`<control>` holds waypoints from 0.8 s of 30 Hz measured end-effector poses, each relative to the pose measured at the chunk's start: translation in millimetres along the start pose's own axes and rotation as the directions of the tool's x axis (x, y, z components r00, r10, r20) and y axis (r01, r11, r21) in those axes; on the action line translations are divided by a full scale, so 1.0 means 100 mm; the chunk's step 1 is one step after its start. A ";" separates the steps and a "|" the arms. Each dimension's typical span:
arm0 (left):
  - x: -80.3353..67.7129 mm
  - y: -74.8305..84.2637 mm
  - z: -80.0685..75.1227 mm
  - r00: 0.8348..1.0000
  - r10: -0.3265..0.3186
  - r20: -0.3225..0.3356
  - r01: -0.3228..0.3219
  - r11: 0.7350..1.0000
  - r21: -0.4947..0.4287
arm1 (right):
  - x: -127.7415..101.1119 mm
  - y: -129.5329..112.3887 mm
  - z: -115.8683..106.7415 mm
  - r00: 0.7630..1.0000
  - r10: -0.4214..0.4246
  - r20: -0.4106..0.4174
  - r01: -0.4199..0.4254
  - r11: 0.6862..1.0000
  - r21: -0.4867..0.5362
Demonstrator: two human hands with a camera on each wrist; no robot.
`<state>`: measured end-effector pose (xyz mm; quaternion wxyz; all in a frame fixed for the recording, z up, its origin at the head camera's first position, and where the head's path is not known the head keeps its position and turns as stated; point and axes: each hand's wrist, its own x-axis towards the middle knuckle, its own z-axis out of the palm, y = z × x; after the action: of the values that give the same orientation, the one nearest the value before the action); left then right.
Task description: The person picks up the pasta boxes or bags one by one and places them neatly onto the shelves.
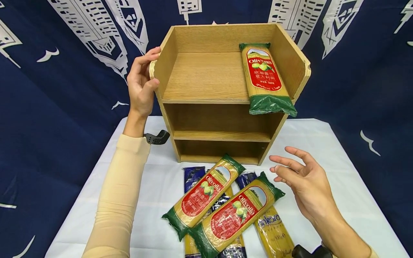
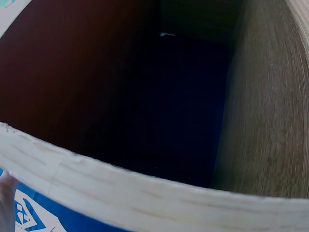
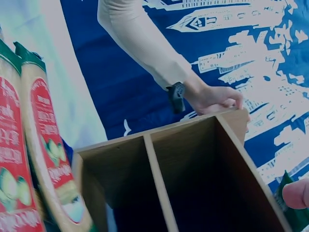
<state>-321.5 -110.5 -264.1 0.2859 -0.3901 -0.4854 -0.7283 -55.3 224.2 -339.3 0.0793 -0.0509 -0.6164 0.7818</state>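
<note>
A small wooden shelf (image 1: 213, 77) stands on the table, with a top tray and two compartments below. My left hand (image 1: 142, 84) grips the left side panel near its top, thumb at the front edge. One spaghetti pack (image 1: 262, 73) lies in the top tray along its right wall, its green end jutting over the front. My right hand (image 1: 306, 182) is held empty, fingers loosely extended, right of the packs. Before the shelf, two Olivoilà spaghetti packs, the left one (image 1: 204, 195) and the right one (image 1: 237, 215), lie slanted across other packs.
Under and beside them are blue-and-yellow pasta packs, one an Ankara pack (image 1: 274, 229). A white cloth (image 1: 155, 200) covers the table. Behind hangs a dark blue curtain (image 1: 74, 89) with white building prints. Each wrist wears a black camera, as on the left wrist camera (image 1: 157, 137).
</note>
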 end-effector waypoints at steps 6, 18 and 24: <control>0.03 0.01 0.02 1.000 0.006 -0.004 -0.006 1.000 0.001 | -0.09 0.20 -0.07 0.998 0.063 -0.020 -0.064 0.997 -0.039; 0.02 0.01 0.03 1.000 0.009 -0.014 -0.009 1.000 0.001 | -0.26 0.59 -0.19 0.952 0.305 -0.015 -0.304 0.945 -0.119; 0.01 0.01 0.01 1.000 0.001 -0.012 -0.001 1.000 0.012 | -0.35 0.75 -0.15 0.914 0.405 -0.013 -0.404 0.908 -0.108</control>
<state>-320.6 -109.7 -262.8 0.2914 -0.3843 -0.4877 -0.7277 -22.3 215.2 -416.5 -0.0902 -0.1781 -0.6342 0.7469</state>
